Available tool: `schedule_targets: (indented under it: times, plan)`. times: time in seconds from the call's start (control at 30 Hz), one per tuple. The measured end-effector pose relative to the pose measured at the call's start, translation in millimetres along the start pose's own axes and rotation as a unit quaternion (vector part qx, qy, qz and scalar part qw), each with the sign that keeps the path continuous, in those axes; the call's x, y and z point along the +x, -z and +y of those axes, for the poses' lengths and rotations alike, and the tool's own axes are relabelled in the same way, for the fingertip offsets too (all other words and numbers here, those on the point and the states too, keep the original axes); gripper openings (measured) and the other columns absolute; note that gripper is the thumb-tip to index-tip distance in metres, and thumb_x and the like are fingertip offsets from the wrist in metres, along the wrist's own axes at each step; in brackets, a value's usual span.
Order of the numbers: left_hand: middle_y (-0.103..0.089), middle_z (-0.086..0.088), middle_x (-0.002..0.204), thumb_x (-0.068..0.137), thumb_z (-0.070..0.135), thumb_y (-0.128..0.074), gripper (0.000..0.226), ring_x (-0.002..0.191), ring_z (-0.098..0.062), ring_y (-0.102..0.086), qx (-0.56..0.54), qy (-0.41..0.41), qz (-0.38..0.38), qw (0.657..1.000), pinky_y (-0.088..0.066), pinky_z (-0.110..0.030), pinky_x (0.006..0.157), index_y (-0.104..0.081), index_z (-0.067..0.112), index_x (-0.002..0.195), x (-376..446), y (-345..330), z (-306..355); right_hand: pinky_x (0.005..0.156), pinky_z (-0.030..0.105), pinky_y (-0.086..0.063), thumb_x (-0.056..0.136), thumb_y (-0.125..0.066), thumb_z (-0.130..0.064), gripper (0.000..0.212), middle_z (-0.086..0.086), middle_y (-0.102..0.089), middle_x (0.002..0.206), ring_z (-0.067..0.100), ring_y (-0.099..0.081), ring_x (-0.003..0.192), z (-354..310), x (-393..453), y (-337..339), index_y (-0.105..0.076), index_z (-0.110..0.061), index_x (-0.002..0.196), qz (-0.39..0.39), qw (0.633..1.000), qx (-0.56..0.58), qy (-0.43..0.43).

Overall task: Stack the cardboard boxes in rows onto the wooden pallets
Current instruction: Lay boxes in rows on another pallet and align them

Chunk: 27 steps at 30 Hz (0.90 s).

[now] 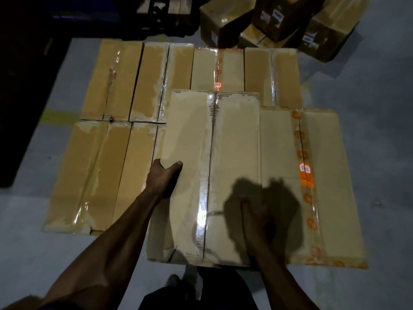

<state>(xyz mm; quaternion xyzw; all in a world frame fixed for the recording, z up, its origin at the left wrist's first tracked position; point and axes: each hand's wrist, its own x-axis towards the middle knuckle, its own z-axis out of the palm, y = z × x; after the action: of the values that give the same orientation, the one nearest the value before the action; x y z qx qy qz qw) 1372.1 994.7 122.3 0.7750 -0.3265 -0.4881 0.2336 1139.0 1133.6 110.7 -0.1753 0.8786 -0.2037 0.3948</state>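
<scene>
A large cardboard box (pixel 232 142) sealed with clear tape lies in the middle, above a layer of flat boxes. My left hand (pixel 163 177) grips its left edge, thumb on top and fingers down the side. My right hand (pixel 257 218) is dark and blurred at the box's right edge, its fingers seemingly curled on it. To the right lies a box with orange printed tape (pixel 324 175). A back row of boxes (pixel 125 81) and front-left boxes (pixel 93 175) complete the layer. The pallet beneath is hidden.
A loose pile of cardboard boxes (pixel 274 21) sits on the grey floor at the back right. A dark slatted structure (pixel 165 14) stands at the top, and a dark bulk (pixel 22 86) fills the left side. My feet (pixel 176 283) are at the near edge.
</scene>
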Motion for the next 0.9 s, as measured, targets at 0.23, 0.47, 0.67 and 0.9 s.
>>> schedule_targets:
  times: [0.23,0.47,0.67,0.9]
  plan:
    - [-0.068,-0.009,0.113,0.061,0.066,-0.076,0.088,0.101,-0.032,-0.066,0.038,-0.005,-0.019,0.999,-0.056,-0.049,0.094,-0.056,0.012,0.127,22.2,-13.4,-6.2,0.098,0.048,-0.052,0.076,-0.049,-0.087,0.093,0.008,-0.063,0.134,0.034,-0.062,0.117,-2.0,12.7,-12.9,-0.054,-0.022,0.142,0.022,0.999,0.018,0.022]
    - [-0.067,-0.007,0.120,0.058,0.078,-0.065,0.097,0.105,-0.030,-0.065,0.077,-0.026,-0.044,0.996,-0.054,-0.050,0.095,-0.056,0.014,0.130,33.8,-17.7,-28.1,0.100,0.045,-0.048,0.081,-0.060,-0.066,0.074,0.011,-0.063,0.133,0.036,-0.059,0.119,3.2,20.9,-19.8,-0.057,-0.019,0.138,0.026,0.999,0.025,0.021]
    - [-0.068,-0.004,0.122,0.066,0.073,-0.066,0.088,0.108,-0.028,-0.065,0.075,-0.050,-0.036,0.995,-0.053,-0.047,0.098,-0.057,0.016,0.132,39.4,-21.6,-35.7,0.095,0.047,-0.052,0.071,-0.049,-0.076,0.085,0.008,-0.067,0.126,0.033,-0.064,0.112,16.3,28.8,-29.0,-0.059,-0.019,0.133,0.037,0.998,0.020,0.038]
    - [-0.060,-0.010,0.131,0.087,0.031,-0.077,0.065,0.118,-0.031,-0.059,0.049,-0.068,-0.056,0.995,-0.050,-0.048,0.102,-0.044,0.009,0.139,23.4,-27.5,-47.9,0.115,0.043,-0.032,0.093,-0.066,-0.026,0.070,0.016,-0.043,0.153,0.035,-0.042,0.139,36.3,23.6,-37.5,-0.035,-0.010,0.154,0.023,0.996,-0.026,0.078]
